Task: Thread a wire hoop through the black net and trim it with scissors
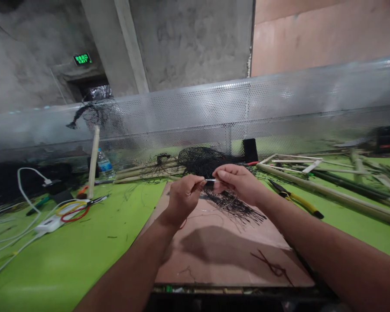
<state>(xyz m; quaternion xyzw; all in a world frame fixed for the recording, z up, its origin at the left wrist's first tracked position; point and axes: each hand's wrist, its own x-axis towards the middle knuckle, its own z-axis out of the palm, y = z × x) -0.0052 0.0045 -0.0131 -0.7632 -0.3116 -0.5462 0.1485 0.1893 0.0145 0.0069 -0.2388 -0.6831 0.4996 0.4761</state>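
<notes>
My left hand (183,195) and my right hand (238,182) are raised over the middle of the board, fingertips closed in a pinch. Between them runs a short, thin, shiny piece (210,180), gripped at both ends; whether it is wire or a needle I cannot tell. Fine thread-like strands seem to hang by the right fingers. Behind and below the hands lies black netting (243,209) with loose frayed ends, partly hidden by them. The pinkish board (211,271) under my arms carries a tangled dark red cord (274,268) at its lower right.
Pliers with yellow-black handles (303,204) lie to the right, near bamboo poles (331,193) and a light frame (292,160). On the left are a white power strip (55,223), cables, a water bottle (104,164) and an upright stick (93,162). Perforated metal panelling (195,112) stands behind.
</notes>
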